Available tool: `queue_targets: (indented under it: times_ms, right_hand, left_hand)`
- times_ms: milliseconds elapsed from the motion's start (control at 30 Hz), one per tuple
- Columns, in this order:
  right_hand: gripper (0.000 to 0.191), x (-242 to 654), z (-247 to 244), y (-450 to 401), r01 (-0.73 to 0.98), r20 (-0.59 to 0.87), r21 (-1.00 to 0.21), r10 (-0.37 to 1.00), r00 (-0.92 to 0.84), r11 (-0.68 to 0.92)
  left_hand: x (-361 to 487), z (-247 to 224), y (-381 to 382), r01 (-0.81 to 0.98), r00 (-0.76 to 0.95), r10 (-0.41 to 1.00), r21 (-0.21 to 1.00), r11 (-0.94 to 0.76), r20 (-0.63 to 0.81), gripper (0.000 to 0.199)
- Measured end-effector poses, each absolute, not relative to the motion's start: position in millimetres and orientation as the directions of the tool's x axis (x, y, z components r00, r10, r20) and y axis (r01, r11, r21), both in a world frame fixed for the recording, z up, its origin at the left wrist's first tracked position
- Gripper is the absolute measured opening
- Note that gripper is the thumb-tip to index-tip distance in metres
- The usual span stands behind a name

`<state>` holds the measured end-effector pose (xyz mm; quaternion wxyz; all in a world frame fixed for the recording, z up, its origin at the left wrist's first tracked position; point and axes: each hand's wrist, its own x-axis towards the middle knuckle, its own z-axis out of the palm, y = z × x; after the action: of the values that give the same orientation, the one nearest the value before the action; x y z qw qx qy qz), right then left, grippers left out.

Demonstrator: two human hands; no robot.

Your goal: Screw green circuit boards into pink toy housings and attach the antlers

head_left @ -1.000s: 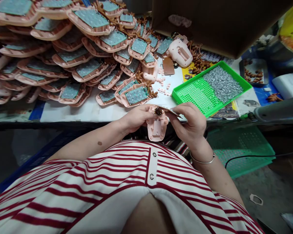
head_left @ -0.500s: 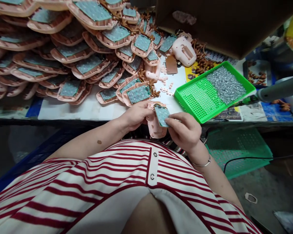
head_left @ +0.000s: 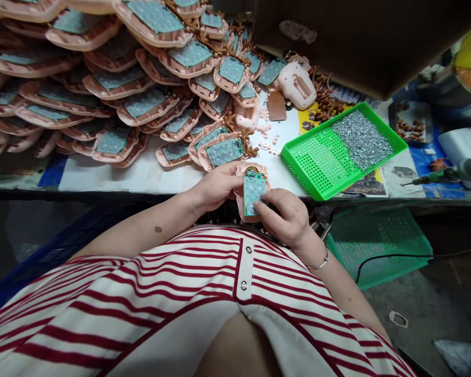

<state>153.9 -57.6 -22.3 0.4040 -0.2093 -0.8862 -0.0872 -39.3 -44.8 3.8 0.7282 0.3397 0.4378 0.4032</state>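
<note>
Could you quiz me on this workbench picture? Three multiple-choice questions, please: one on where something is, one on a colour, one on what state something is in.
1. Where do the small metal screws lie?
A. in the green tray
B. on the floor
C. in the person's lap

2. What colour is the shell that the hands hold?
A. blue
B. pink
C. black

3. How does the teal circuit board sit?
A. leaning on the cardboard box
B. inside the green tray
C. laid in the shell, under the right hand fingertips

Answers: 1 A, the grey heap fills the tray's far end. 2 B, it matches the piled pink shells. 3 C, the left hand steadies the shell.
</note>
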Motion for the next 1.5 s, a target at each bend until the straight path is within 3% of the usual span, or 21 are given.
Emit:
queue_targets:
  times_ms: [100,200,367,700,1500]
  right_hand:
    - [0.009,153.6,-23.6,-56.9,0.441,0.781,0.012,0.267,-0.564,0.898]
    - [0.009,152.9,-24.4,-56.9,0.428,0.774,-0.044,0.301,-0.557,0.903]
    - [0.011,150.9,-25.6,-60.2,0.425,0.762,-0.144,0.374,-0.528,0.894]
    - [0.015,149.6,-33.5,-63.2,0.483,0.773,-0.18,0.426,-0.47,0.857]
    - [0.011,152.9,-30.3,-60.6,0.442,0.817,-0.018,0.268,-0.51,0.897]
  left_hand:
    - [-39.6,5.1,-44.3,-0.254,0.287,0.881,0.857,0.448,-0.376,0.043]
    - [-40.5,5.2,-44.3,-0.244,0.274,0.88,0.857,0.453,-0.387,0.047]
    - [-42.3,0.9,-44.9,-0.276,0.264,0.896,0.862,0.425,-0.357,0.041]
    - [-43.3,-2.1,-44.2,-0.265,0.224,0.931,0.901,0.343,-0.289,0.04]
    - [-48.8,-3.1,-41.8,-0.264,0.289,0.915,0.895,0.36,-0.282,0.04]
